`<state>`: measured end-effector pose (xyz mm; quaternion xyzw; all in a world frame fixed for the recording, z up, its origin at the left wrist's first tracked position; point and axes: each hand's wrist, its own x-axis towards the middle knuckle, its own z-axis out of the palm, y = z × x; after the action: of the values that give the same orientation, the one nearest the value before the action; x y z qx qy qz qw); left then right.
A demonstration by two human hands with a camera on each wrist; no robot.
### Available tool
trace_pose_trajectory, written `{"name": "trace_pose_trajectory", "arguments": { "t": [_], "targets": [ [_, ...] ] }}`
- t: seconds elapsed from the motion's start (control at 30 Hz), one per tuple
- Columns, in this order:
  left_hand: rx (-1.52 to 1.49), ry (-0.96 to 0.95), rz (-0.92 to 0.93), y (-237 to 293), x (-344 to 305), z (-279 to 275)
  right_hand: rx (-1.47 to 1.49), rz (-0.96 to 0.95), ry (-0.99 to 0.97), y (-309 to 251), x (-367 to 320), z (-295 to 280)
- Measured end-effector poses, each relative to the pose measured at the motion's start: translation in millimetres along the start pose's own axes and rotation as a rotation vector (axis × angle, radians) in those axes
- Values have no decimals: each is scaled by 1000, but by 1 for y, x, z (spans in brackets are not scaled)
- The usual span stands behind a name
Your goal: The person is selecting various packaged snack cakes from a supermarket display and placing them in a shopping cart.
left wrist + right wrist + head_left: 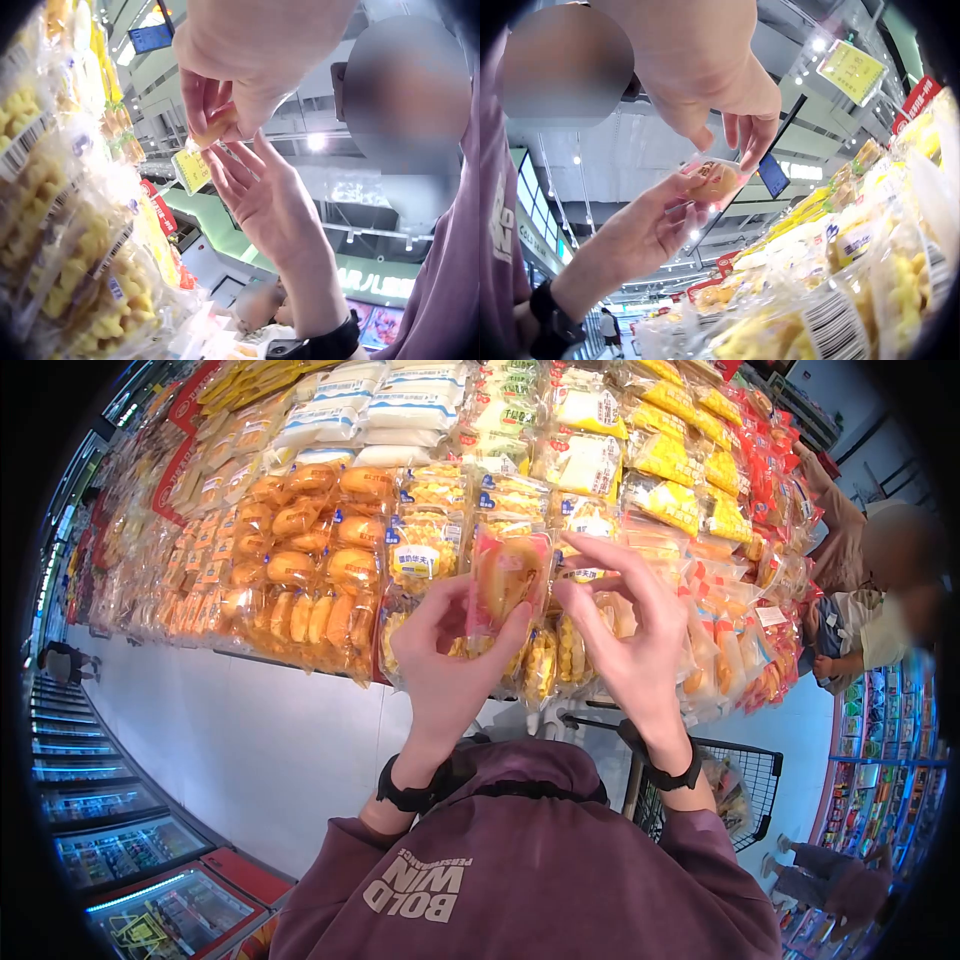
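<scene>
A small packaged pastry in clear and pink wrap (510,575) is pinched upright between the thumb and fingers of the left hand (447,635), above the display. In the right wrist view the same pastry (718,182) shows red print, held by the left hand (641,236). The right hand (632,622) is beside its right edge, thumb and fingers spread and slightly bent; in the right wrist view the right hand's (716,82) fingertips are close to the wrapper, and contact cannot be told. In the left wrist view, part of the pastry (215,126) shows between the left hand's fingers.
Bagged round buns (290,567), yellow waffle-like pastries (541,662) and white packs (415,395) fill the display. A black wire cart (740,760) stands at the right of the body. Another person (850,625) is at the right. Freezers (170,915) line the lower left.
</scene>
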<state>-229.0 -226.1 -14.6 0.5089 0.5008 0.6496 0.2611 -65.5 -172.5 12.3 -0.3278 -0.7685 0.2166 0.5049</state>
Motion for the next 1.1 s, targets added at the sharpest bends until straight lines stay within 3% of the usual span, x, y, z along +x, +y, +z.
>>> {"name": "trace_pose_trajectory", "arguments": {
  "t": [0.07, 0.13, 0.2, 0.3, 0.4, 0.47, 0.7, 0.9, 1.1],
  "targets": [
    [400, 26, 355, 1, 1, -3, 290, 224, -59, -10, -8, 7],
    [476, 77, 410, 4, -3, 3, 597, 328, -8, -12, -13, 14],
    [652, 71, 552, 2, -1, -1, 675, 435, -109, -7, -13, 5],
    [789, 47, 689, 2, -1, -3, 868, 529, -110, 3, -12, 11],
    [748, 5, 663, 5, -2, 0, 921, 613, -96, 9, -8, 14],
    [554, 22, 532, 5, -1, -1, 961, 588, -42, 10, -5, 14],
    [-386, -103, -299, 7, 12, -7, 896, 573, -29, 6, -4, 21],
    [-387, -160, -321, 3, 15, -15, 756, 438, -30, 1, -4, 25],
    [-300, -240, -78, -7, 18, -21, 503, 181, -102, 11, -10, 20]
  ]
}}
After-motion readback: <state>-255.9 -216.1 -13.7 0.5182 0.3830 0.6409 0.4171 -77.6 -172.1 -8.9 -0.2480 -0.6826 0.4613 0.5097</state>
